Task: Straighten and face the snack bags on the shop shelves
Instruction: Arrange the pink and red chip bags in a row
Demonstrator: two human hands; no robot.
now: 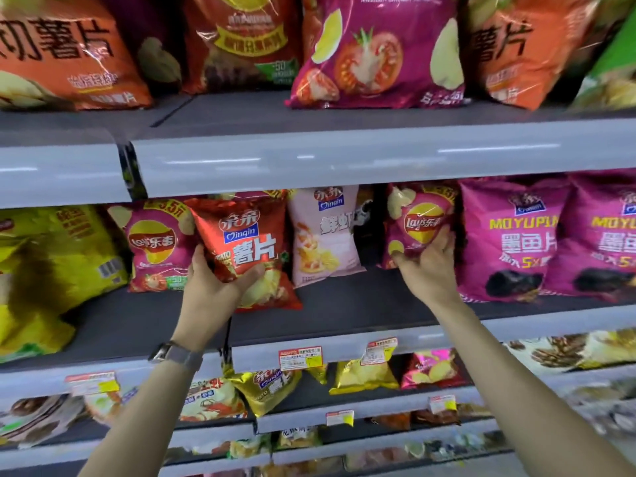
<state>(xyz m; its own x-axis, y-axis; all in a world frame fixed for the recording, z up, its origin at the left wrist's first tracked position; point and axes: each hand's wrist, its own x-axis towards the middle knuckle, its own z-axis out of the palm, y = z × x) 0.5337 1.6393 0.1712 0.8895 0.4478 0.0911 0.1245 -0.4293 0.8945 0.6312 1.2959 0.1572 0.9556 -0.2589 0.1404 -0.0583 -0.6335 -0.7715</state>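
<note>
**Two hands at work on the crisp shelf**

Head view: A person reaches both arms into the middle shelf of a shop's snack display. The left hand, a wristwatch on its wrist, grips the lower part of a red Qinqin crisp bag, thumb across the front and fingers behind; the bag tilts, its top leaning left, near the shelf's front. The right hand holds a magenta Lay's bag from below, thumb at its lower left corner and fingers spread up its right side; this bag stands upright, further back. Between the two stands a pale pink Qinqin bag. Purple Moyupian bags stand just right of the right hand, and a second Lay's bag just left of the red one. Price tags hang on the shelf's front edge.
</note>
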